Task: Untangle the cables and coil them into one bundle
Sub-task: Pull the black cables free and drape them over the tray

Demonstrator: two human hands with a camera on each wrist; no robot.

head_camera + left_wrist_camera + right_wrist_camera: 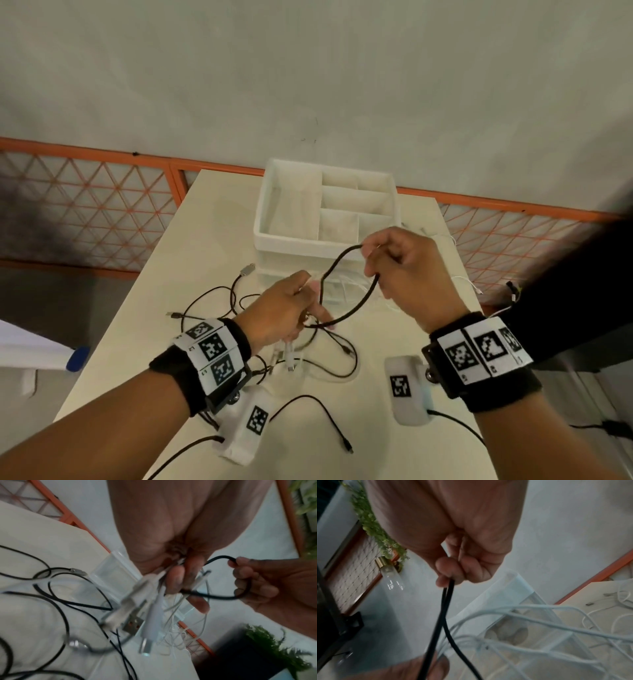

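A thick black cable [346,317] forms a loop in the air between my two hands. My right hand [397,263] grips the loop's far side with curled fingers [452,568]; in the right wrist view two strands of the black cable [444,609] hang from them. My left hand [291,308] grips the loop's near end together with a bunch of white cables [154,609] and plugs that dangle below it. Thin black cables [219,301] lie tangled on the cream table [144,329]. Loose white cables [539,616] trail toward the table's right.
A white divided organiser box [325,212] stands at the table's far end, just behind my hands. An orange lattice fence [85,205] runs behind the table. Two white tagged devices [409,390] hang from my wrists. Green plants [274,646] and a dark object lie right.
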